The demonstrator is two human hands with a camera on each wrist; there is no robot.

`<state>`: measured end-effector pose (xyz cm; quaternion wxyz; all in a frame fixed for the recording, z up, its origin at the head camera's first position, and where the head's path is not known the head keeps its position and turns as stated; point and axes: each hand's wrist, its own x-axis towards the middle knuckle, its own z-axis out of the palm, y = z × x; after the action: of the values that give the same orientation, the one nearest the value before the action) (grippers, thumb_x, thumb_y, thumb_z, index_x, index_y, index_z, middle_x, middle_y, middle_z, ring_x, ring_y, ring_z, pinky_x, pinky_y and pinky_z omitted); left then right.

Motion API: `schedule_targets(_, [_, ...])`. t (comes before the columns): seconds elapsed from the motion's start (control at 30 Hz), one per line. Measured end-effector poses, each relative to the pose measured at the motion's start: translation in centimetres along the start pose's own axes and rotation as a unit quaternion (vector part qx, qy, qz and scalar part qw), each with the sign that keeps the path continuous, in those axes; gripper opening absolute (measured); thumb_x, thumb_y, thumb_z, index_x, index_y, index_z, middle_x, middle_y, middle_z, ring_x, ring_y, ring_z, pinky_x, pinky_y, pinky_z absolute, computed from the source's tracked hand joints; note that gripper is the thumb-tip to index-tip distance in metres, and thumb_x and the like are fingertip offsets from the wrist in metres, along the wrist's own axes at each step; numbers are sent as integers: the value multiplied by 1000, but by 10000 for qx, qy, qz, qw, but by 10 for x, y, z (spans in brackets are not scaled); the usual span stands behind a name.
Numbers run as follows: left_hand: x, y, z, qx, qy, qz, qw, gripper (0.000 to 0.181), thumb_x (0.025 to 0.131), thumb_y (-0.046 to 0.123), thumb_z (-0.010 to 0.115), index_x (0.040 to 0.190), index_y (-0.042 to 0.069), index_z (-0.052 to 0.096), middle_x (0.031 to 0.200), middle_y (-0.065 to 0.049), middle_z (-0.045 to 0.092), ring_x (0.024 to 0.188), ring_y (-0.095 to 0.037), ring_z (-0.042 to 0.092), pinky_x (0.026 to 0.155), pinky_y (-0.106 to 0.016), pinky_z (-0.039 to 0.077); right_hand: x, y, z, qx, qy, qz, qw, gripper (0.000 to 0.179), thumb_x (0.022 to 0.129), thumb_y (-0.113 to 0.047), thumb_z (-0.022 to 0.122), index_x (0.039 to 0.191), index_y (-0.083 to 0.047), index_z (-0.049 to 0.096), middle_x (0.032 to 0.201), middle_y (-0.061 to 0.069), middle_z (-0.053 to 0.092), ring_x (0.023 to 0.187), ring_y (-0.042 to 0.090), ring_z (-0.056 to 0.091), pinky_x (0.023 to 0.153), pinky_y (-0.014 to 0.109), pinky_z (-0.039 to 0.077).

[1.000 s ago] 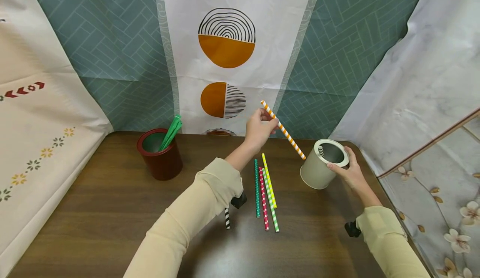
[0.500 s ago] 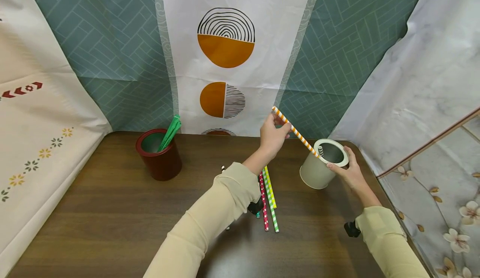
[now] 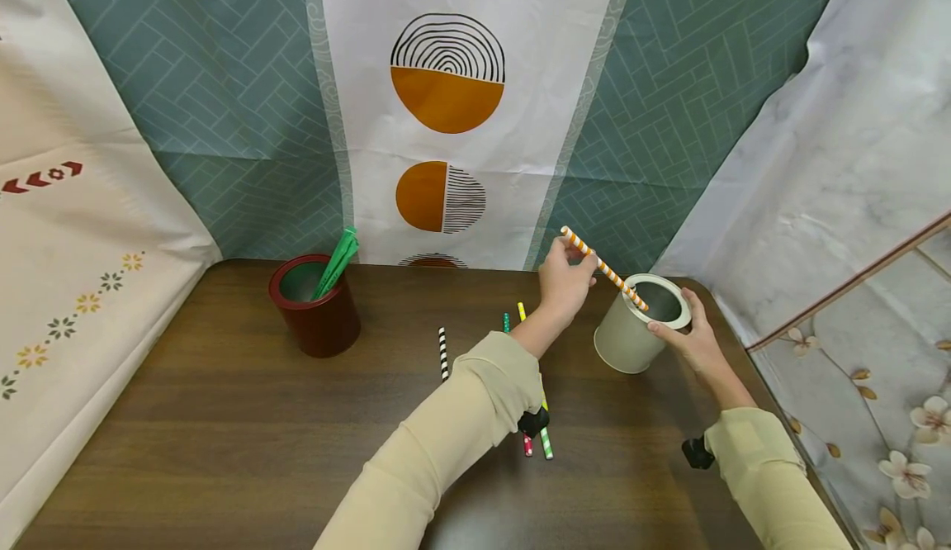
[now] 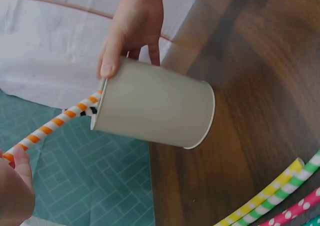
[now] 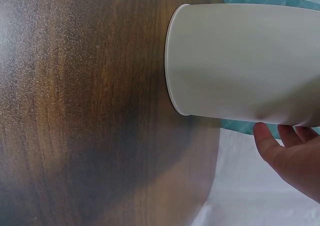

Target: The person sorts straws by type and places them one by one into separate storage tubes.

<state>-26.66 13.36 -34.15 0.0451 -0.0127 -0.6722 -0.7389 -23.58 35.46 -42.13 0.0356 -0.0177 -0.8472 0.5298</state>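
My left hand (image 3: 566, 276) pinches an orange-and-white striped paper straw (image 3: 605, 269) near its upper end. The straw slants down to the right, its lower end at the mouth of the cream can (image 3: 622, 339). My right hand (image 3: 693, 339) grips the can's rim from the right, thumb at the near side. In the right wrist view, my right fingers (image 5: 267, 141) touch the can's side. A black-and-white straw (image 4: 89, 111) stands in the can, mostly hidden. On the table lie yellow (image 3: 522, 310), teal (image 3: 506, 323), pink (image 3: 527, 446), green-striped (image 3: 547, 444) and black-striped (image 3: 443, 353) straws, partly covered by my left arm.
A dark red can (image 3: 321, 319) holding green straws (image 3: 338, 263) stands at the back left of the brown table (image 3: 223, 434). Patterned cloth (image 3: 245, 120) hangs right behind the table, and a pale cloth (image 3: 839, 228) borders its right side.
My left hand has moved right and slightly down, bringing the orange-striped straw's lower end from beside the can to its mouth. My right hand and the can stay in place.
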Motion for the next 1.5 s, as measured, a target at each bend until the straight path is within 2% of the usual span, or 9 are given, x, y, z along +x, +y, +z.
schedule_targets(0.13, [-2, -3, 6, 176, 103, 57, 9998, 24, 84, 11, 57, 106, 4, 51, 93, -11, 61, 65, -24, 64, 53, -18, 48, 1, 0, 1, 29, -16, 5, 10000, 86, 83, -13, 60, 142, -9, -2, 144, 22, 11, 123, 28, 26, 75, 1, 29])
schedule_targets(0.23, [-4, -6, 9, 343, 129, 121, 9993, 18, 85, 13, 57, 100, 5, 53, 90, -10, 63, 61, -19, 63, 52, -17, 47, 1, 0, 1, 35, -12, -6, 10000, 86, 83, -12, 60, 142, -9, -2, 144, 22, 9, 123, 28, 26, 75, 1, 30])
schedule_targets(0.4, [-7, -10, 13, 588, 100, 198, 9980, 17, 85, 15, 57, 98, 5, 55, 89, -10, 65, 53, -8, 55, 50, -16, 46, -1, -2, 2, -1, 38, -54, 10000, 86, 83, -14, 61, 142, -9, -1, 144, 21, 9, 122, 28, 28, 75, 1, 30])
schedule_targets(0.63, [-12, -15, 17, 760, -134, 181, 9969, 20, 86, 14, 56, 102, 3, 57, 91, -12, 67, 67, -25, 65, 50, -14, 45, -1, -1, 2, -13, -6, -17, 10000, 86, 83, -18, 61, 141, -8, -2, 144, 22, 9, 122, 25, 27, 76, 1, 29])
schedule_targets(0.9, [-15, -19, 20, 1320, -460, 136, 9901, 21, 86, 23, 56, 100, 8, 62, 83, -5, 69, 66, -7, 62, 52, -13, 42, 0, 0, 1, -17, -11, -8, 10000, 86, 83, -19, 61, 142, -10, -2, 143, 22, 10, 121, 26, 28, 75, 1, 30])
schedule_targets(1.0, [-15, -21, 20, 1453, -575, 82, 9877, 20, 86, 25, 55, 96, 10, 64, 80, -4, 69, 65, -8, 63, 52, -14, 39, 1, 0, 2, -35, 12, -22, 10000, 86, 83, -19, 61, 142, -10, -1, 144, 22, 10, 121, 27, 28, 75, 1, 30])
schedule_targets(1.23, [-14, -27, 22, 1510, -737, -95, 9857, 22, 85, 26, 57, 97, 10, 65, 77, -5, 70, 66, -12, 65, 54, -15, 39, 2, 1, 2, -43, 19, -25, 10000, 86, 83, -20, 61, 142, -9, -2, 143, 22, 11, 121, 31, 27, 75, 1, 29])
schedule_targets(1.5, [-13, -31, 23, 1477, -980, -297, 9837, 21, 85, 26, 57, 98, 11, 65, 84, -3, 70, 66, -13, 66, 56, -16, 43, 0, 1, 1, -37, -29, -36, 10000, 86, 84, -19, 60, 142, -10, -3, 143, 22, 10, 121, 31, 27, 75, 1, 30])
